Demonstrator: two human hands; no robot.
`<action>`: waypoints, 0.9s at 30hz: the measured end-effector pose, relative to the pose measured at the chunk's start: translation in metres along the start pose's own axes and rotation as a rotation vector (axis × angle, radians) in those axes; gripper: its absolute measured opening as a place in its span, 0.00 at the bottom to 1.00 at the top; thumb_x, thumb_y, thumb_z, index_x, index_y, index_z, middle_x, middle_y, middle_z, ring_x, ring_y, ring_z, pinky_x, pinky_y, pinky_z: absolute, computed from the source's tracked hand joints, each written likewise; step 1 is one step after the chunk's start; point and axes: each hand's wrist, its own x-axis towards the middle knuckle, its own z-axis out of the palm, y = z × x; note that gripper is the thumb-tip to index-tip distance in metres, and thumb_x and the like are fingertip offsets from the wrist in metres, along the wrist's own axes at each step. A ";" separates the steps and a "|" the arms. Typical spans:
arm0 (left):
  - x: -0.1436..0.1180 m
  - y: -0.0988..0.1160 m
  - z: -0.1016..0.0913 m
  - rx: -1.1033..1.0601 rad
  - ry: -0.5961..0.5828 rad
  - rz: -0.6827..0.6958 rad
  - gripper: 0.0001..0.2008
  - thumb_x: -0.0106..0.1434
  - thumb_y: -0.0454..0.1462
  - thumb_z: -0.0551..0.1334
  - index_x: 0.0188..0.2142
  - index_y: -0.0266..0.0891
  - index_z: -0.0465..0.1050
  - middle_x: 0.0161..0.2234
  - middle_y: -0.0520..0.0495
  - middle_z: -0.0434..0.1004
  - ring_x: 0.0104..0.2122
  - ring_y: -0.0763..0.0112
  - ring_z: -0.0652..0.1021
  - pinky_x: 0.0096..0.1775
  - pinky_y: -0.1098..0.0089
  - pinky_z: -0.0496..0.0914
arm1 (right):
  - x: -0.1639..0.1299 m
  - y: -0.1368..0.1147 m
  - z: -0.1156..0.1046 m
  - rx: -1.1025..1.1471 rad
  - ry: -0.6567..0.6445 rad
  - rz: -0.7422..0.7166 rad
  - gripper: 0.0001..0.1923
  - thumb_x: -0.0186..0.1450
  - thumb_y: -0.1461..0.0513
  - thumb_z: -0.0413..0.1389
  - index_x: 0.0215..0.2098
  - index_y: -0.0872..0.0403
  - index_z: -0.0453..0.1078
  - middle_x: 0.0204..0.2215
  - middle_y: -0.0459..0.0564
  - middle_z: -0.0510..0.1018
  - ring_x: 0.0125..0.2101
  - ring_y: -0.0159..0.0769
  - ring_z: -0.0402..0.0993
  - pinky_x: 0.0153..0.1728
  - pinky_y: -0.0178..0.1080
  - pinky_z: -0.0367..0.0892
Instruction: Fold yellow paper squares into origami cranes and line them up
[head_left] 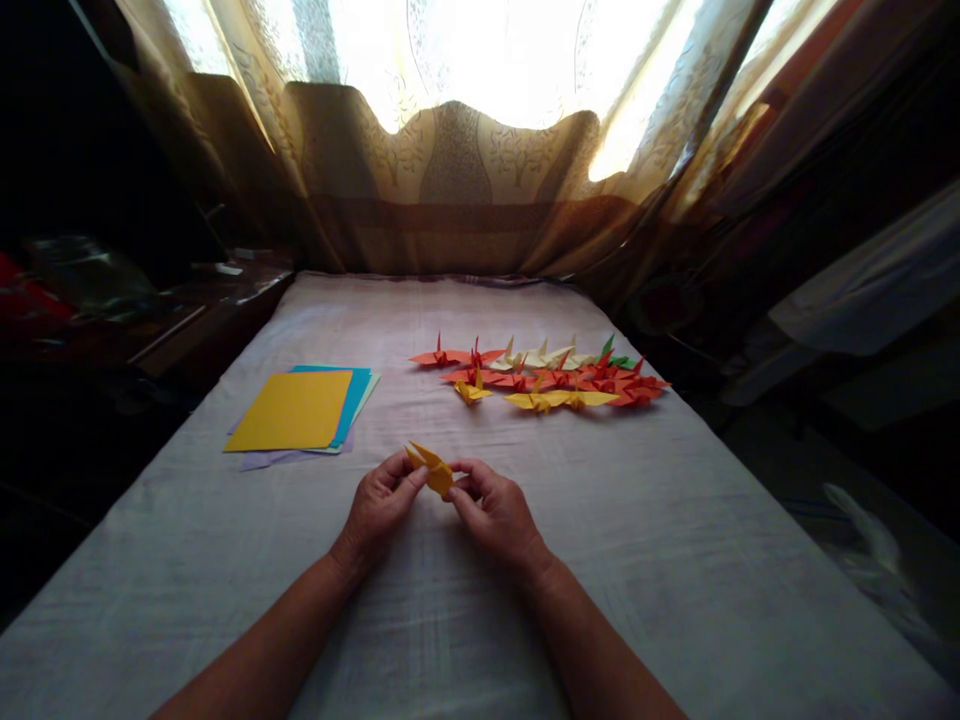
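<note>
Folded paper (435, 474): in both hands, nearer than the paper stack (289, 410) and right of it.
Left hand (379, 502): fingers closed, pinching it.
Right hand (495, 508): fingers closed, pinching it too.
Paper birds (556, 379): rows right of the paper stack.

Folded yellow paper (435, 474) between left fingers (410, 484) and right fingers (463, 506) — cranes (556, 379), coloured sheets (292, 412) beyond
</note>
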 end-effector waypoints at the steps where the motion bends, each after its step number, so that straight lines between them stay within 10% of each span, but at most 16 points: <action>1: 0.000 0.001 0.000 0.002 -0.003 -0.005 0.12 0.56 0.45 0.65 0.33 0.38 0.76 0.32 0.48 0.80 0.34 0.66 0.78 0.40 0.69 0.72 | 0.000 0.000 0.000 -0.024 0.003 -0.014 0.14 0.62 0.62 0.54 0.46 0.51 0.71 0.30 0.46 0.83 0.32 0.36 0.81 0.35 0.35 0.70; 20: -0.004 -0.009 0.000 0.192 -0.060 0.100 0.10 0.64 0.43 0.60 0.36 0.40 0.76 0.33 0.49 0.80 0.36 0.66 0.79 0.41 0.71 0.72 | 0.001 0.003 0.006 -0.008 0.011 0.044 0.17 0.62 0.53 0.57 0.45 0.54 0.74 0.24 0.43 0.75 0.22 0.29 0.68 0.25 0.31 0.63; 27: -0.008 -0.008 0.001 0.300 -0.076 0.102 0.12 0.65 0.45 0.60 0.35 0.41 0.76 0.32 0.49 0.79 0.35 0.66 0.77 0.41 0.71 0.71 | 0.002 0.006 0.010 0.210 0.067 0.090 0.15 0.62 0.50 0.55 0.29 0.53 0.72 0.23 0.44 0.74 0.25 0.32 0.69 0.27 0.32 0.66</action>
